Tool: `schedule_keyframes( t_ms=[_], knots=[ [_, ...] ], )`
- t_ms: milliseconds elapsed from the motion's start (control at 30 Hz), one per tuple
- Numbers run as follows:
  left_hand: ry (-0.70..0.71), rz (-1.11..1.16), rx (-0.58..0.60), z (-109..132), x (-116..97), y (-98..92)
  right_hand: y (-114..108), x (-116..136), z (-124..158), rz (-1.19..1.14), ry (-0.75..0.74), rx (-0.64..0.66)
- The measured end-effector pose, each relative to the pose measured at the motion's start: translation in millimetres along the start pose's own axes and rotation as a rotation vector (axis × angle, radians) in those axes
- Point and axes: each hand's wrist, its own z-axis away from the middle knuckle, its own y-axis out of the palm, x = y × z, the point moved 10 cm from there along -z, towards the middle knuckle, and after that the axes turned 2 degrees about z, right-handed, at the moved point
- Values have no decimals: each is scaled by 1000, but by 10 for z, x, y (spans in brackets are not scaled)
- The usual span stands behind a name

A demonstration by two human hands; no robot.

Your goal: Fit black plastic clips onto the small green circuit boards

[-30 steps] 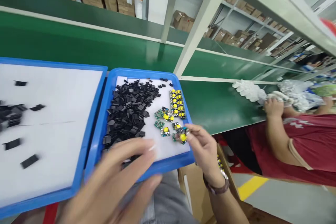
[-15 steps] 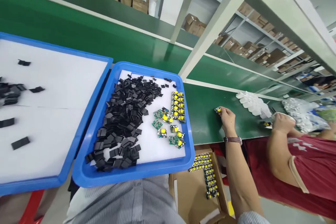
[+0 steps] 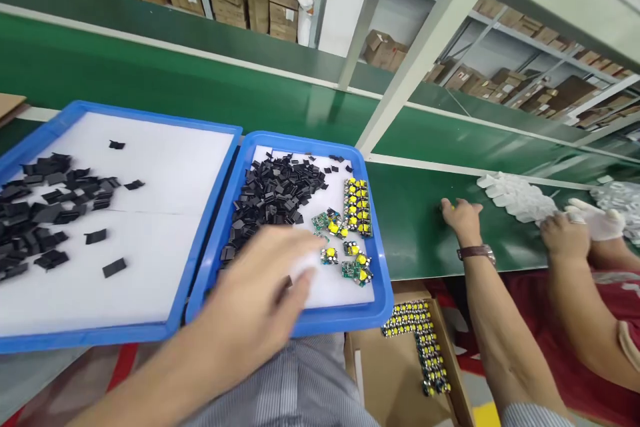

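Note:
My left hand (image 3: 260, 300), blurred by motion, reaches over the right blue tray (image 3: 383, 293) with its fingers stretched out and thumb apart. Its fingertips are near several small green circuit boards with yellow parts (image 3: 329, 255) lying loose on the white liner. A neat block of these boards (image 3: 357, 207) stands along the tray's right side. Beneath and behind the hand lies a heap of black folded pieces (image 3: 280, 190). To the right, low over the green bench, my right hand (image 3: 461, 219) pinches a small circuit board, mostly hidden by the fingers.
A second blue tray (image 3: 175, 310) on the left holds scattered black pieces (image 3: 50, 203). Below the bench edge, a cardboard box (image 3: 380, 373) contains rows of boards. At right, a co-worker's hands (image 3: 575, 230) are beside white pieces (image 3: 517, 197). A metal post (image 3: 400, 80) rises behind the tray.
My left hand has come into view over the right tray. My right hand has turned, and its board is now mostly hidden. The view has shifted left, showing more of the left tray.

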Motion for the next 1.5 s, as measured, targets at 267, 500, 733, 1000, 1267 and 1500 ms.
schedule_keyframes(
  t_ms=[267,500,733,1000,1267,1500],
  knots=[
    [195,-522,381,14,-39,1591,-117,1825,1601,-214,-710,233],
    [193,-495,391,307,-116,1042,180,2436,2652,-360,-1024,609],
    [-249,-8,134,864,262,115,810,2703,3261,-136,-1249,779],
    [-387,179,-96,1099,586,-262,967,2792,3342,-79,-1200,728],
    [-99,-120,-209,697,404,-178,617,2553,3226,-759,-543,941],
    [-197,137,-135,602,460,-84,628,2353,3295,-960,-295,924]
  ],
)
